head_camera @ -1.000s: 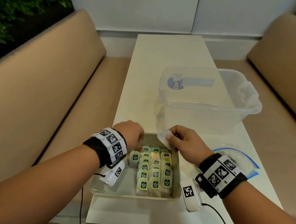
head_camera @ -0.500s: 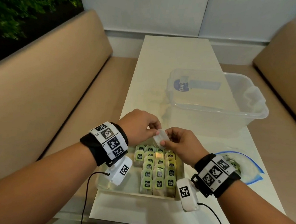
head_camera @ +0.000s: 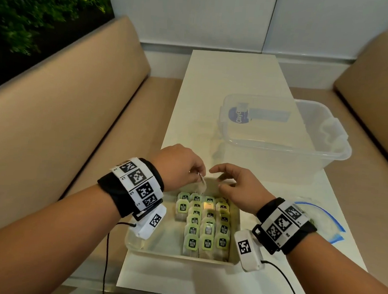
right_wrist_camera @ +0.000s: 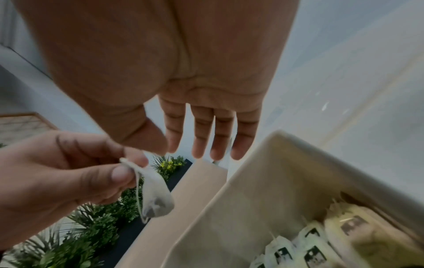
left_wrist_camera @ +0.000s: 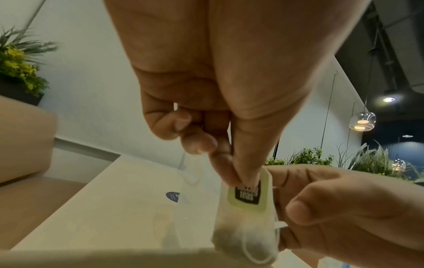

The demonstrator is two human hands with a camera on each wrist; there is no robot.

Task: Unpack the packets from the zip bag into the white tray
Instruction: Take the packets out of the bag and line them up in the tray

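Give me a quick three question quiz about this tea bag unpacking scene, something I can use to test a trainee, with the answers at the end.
1. True or false: the right hand is pinching the tea bag.
2. Multiple choice: where does the zip bag lie? A) inside the clear bin B) on the table behind the right wrist C) in the white tray
3. Fill in: the left hand holds the tea bag above the far end of the ____.

Key: 1 false, the left hand pinches it and the right hand's fingers are straight and hold nothing; 2 B; 3 white tray.
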